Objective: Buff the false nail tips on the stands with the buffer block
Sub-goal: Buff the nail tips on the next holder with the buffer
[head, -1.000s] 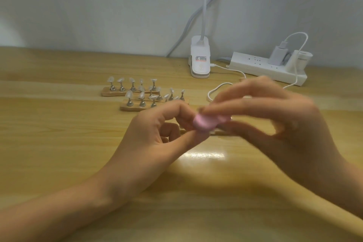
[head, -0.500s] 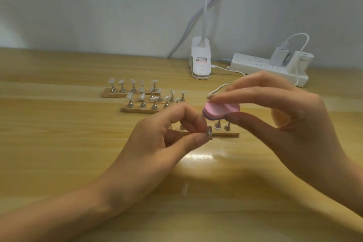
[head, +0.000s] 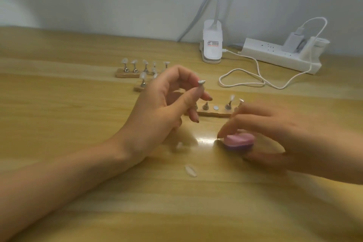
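My left hand (head: 163,104) pinches a small metal stand peg (head: 201,82) between thumb and forefinger, raised above the table; no nail tip shows on it. A loose clear nail tip (head: 190,171) lies on the table in front of that hand. My right hand (head: 290,139), blurred, holds the pink buffer block (head: 238,140) between fingers and thumb, low at the table top. Behind both hands is a wooden stand base (head: 214,113) with several pegs and one bare magnet spot (head: 216,107). Two more stands with nail tips (head: 125,74) (head: 138,88) are farther back left.
A white lamp clamp (head: 212,49) and a white power strip (head: 279,58) with chargers sit at the back by the wall. A looped white cable (head: 245,82) lies behind the near stand. The table is glossy wood.
My right hand came down from above the stand to the table with the buffer block. My left hand lifted the peg higher. A nail tip dropped and now lies on the table.
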{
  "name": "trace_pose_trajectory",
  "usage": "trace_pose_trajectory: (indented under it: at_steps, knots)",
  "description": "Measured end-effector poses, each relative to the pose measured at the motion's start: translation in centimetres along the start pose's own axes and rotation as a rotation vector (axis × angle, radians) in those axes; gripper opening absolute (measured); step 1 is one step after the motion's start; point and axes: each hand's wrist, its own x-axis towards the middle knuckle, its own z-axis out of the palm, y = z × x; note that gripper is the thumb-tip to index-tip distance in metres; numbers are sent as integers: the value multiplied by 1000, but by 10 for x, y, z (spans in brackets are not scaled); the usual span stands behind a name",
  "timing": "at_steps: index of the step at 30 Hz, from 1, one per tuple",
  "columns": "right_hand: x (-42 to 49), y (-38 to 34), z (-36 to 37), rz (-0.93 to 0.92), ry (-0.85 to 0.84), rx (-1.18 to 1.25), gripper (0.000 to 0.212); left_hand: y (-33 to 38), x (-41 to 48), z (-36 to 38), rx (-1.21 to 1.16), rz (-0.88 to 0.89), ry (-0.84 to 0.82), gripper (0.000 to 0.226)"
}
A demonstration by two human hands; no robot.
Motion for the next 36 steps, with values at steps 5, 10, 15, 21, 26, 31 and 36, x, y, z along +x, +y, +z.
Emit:
trace_pose_trajectory:
  at_steps: [5,10,15,21,26,31,36]
  knots:
    - [11,-36,5,-94,59,-25,37,2,2,-5,0,35,-15,10]
    - [27,-59,31,-101,7,-66,28,-1,5,-9,-18,42,-4,15]
    - [33,-52,31,-58,61,17,7,-4,6,-10,-5,61,-34,14]
    - [26,-43,24,-32,110,25,18,-3,5,-10,8,59,-68,12]
    - [25,-29,3,-58,461,-49,5,-3,2,-6,-133,-45,-124,8]
    - [30,-16,-5,-43,564,0,5,0,-2,0,-347,-155,-180,13]
    - [32,-16,-3,-76,636,38,5,0,-2,0,-417,-190,-171,15]
